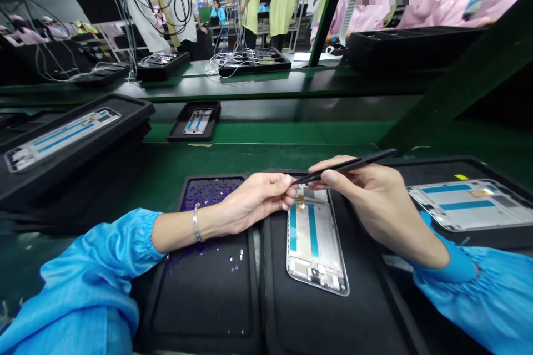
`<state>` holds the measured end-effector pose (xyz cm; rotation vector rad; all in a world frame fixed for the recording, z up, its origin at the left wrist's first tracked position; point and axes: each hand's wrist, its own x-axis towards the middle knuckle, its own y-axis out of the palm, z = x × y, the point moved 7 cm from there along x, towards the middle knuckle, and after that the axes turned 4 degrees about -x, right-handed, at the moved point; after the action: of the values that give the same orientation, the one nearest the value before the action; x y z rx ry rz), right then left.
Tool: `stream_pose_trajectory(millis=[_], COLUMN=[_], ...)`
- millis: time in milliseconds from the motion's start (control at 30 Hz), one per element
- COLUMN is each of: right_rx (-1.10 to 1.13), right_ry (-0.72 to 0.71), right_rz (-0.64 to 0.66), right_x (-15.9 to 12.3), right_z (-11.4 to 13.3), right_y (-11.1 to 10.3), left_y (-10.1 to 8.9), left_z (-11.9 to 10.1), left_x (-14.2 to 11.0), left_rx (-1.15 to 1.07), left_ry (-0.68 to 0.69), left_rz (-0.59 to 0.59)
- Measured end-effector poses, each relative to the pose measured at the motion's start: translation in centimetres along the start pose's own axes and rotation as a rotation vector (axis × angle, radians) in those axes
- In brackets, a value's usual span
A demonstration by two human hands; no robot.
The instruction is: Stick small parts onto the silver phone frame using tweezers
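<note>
A green counter (266, 155) is seen crowded with black trays: one tray (195, 121) with a phone frame lies farther back in the middle, a larger one (75, 138) with a frame stands at the left, and another (474, 205) holds a frame at the right. Beyond a raised shelf, cables and more trays are seen, with people in yellow and pink coats behind them. Black tweezers (345, 166) are held in the right hand (375, 199), thin and dark, slanting up to the right, the tips pointing at the left hand (258, 199). The right grip is pinched on the tweezers; the left fingertips are pressed together right at the tweezer tips, though whether something tiny is held there cannot be told. Both hands hover over a silver phone frame (316, 244) with blue strips, lying in a black tray (333, 310). Just left, a parts tray (200, 288) holds many small bluish pieces (210, 188), scattered partly under the left wrist.
</note>
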<state>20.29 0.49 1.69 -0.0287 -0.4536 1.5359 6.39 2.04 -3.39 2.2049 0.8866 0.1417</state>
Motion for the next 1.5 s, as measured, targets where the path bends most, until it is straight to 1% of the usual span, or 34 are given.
stream_pose_trajectory(millis=[67, 100, 133, 167, 200, 233, 267, 300, 367, 400, 433, 500, 600, 700, 767, 867, 933, 1000, 1133, 1233, 1433, 1500], right_rx=[0.040, 0.068, 0.102, 0.146, 0.192, 0.234, 0.268, 0.292, 0.311, 0.313, 0.314, 0.317, 0.308, 0.271, 0.177, 0.014, -0.018, -0.025, -0.120, -0.195, -0.266, -0.286], right_ry=[0.028, 0.052, 0.083, 0.119, 0.151, 0.181, 0.201, 0.212, 0.222, 0.226, 0.231, 0.246, 0.277, 0.260, 0.222, 0.201, 0.216, 0.203, 0.091, 0.050, -0.013, -0.022], right_rz=[-0.021, -0.033, -0.045, -0.057, -0.064, -0.064, -0.060, -0.058, -0.051, -0.051, -0.055, -0.064, -0.074, -0.077, -0.089, -0.083, -0.046, 0.001, 0.093, 0.138, 0.154, 0.151], right_x=[0.1, 0.1, 0.2, 0.4, 0.5, 0.7, 0.8, 1.0, 1.2, 1.3, 1.3, 1.4, 1.4, 1.5, 1.5, 1.2, 0.9, 0.6, 0.2, 0.2, 0.2, 0.1], right_z=[-0.4, -0.7, -0.9, -1.2, -1.4, -1.5, -1.6, -1.6, -1.5, -1.5, -1.5, -1.6, -1.8, -2.0, -2.2, -3.1, -3.9, -4.3, -3.5, -3.0, -2.7, -2.7], right_y=[-0.1, -0.3, -0.4, -0.6, -0.7, -0.8, -0.9, -1.0, -1.3, -1.4, -1.5, -1.7, -1.8, -1.9, -2.0, -2.1, -1.8, -1.4, -0.6, -0.2, 0.0, 0.0], left_y=[-0.2, -0.3, -0.4, -0.3, 0.1, 0.9, 2.0, 3.2, 5.2, 5.8, 6.2, 6.6, 7.0, 7.4, 7.7, 8.3, 8.7, 9.0, 9.4, 9.4, 9.2, 9.2], left_z=[-0.1, -0.3, -0.7, -1.2, -1.8, -2.2, -2.3, -2.0, -0.8, -0.1, 0.5, 1.4, 2.2, 2.0, 1.4, 0.2, -0.4, -0.8, -1.0, -0.9, -0.8, -0.9], left_x=[0.1, 0.2, 0.1, 0.1, -0.1, -0.4, -0.9, -1.6, -3.5, -4.4, -5.1, -6.0, -6.5, -6.6, -6.8, -7.3, -7.6, -7.8, -7.9, -7.9, -7.9, -8.0], left_rx=[0.027, 0.082, 0.182, 0.334, 0.533, 0.757, 0.982, 1.192, 1.532, 1.668, 1.776, 1.907, 1.964, 2.017, 2.013, 1.922, 1.868, 1.862, 1.862, 1.868, 1.876, 1.882], left_ry=[0.002, 0.007, 0.020, 0.045, 0.074, 0.107, 0.136, 0.162, 0.209, 0.226, 0.237, 0.237, 0.228, 0.257, 0.269, 0.256, 0.252, 0.274, 0.309, 0.312, 0.313, 0.334], left_rz=[-0.010, -0.027, -0.044, -0.052, -0.034, 0.025, 0.126, 0.253, 0.504, 0.588, 0.642, 0.690, 0.735, 0.772, 0.776, 0.748, 0.739, 0.747, 0.753, 0.748, 0.766, 0.767])
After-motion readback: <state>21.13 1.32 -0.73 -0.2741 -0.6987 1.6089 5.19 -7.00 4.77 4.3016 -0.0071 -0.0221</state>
